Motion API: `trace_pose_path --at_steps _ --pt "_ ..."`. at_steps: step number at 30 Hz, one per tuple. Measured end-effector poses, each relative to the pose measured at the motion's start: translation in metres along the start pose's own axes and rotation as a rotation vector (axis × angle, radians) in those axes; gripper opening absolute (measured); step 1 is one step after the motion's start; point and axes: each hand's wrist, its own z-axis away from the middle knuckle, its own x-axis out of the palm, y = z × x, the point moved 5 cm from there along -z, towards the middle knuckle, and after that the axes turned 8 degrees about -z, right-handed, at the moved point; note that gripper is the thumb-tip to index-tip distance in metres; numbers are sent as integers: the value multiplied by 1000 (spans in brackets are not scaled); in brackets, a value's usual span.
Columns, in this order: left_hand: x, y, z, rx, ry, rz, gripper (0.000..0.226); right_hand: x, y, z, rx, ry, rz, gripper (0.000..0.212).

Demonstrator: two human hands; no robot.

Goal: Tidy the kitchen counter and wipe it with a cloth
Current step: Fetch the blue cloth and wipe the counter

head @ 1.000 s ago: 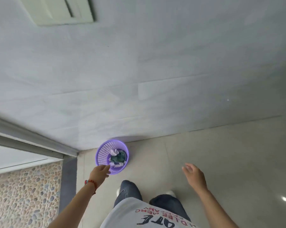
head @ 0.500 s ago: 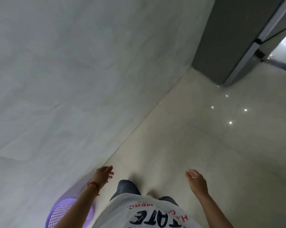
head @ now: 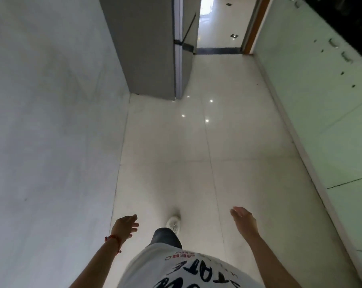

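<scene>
**Empty-Handed in the Aisle, Counter Off to the Right**

The person stood mid-stride on the pale tiled floor point(head: 196, 163), one white shoe point(head: 173, 223) planted ahead, and carried nothing. The left hand point(head: 125, 225), marked by a red cord bracelet point(head: 113, 240) at the wrist, hung forward with fingers loosely spread and relaxed, gripping no object. The right hand point(head: 243, 220) was likewise slack, palm turned inward, fingers nearly straight and apart from everything. Both arms swung out from the body, which probably served balance while walking rather than any reach.

The counter, the thing to be tidied and wiped, showed only as a dark edge point(head: 342, 28) at the upper right corner, above a run of pale green cabinet fronts point(head: 321, 121) with small handles. Its working surface lay out of view, so what sat on it could not be told. No cloth appeared anywhere in the picture.

A plain wall point(head: 51, 121) closed the left side, and a tall grey refrigerator point(head: 146, 48) stood against it farther on, beside an open doorway point(head: 219, 23) into a brighter room.

Judged from this, the task stood at a point between steps: free hands suited fetching a cloth or turning right to the counter, which lay near but not yet within reach. The glossy tiles might prove slippery underfoot.
</scene>
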Motion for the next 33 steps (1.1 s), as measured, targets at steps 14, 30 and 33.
trace_pose_path --at_steps 14,30,33 --pt "91 277 -125 211 -274 -383 15 -45 -4 -82 338 319 -355 26" --pt "281 530 -202 307 -360 -514 18 -226 -41 -315 380 487 -542 24" --pt "316 573 -216 317 -382 -539 19 -256 -59 -354 364 520 -577 24"
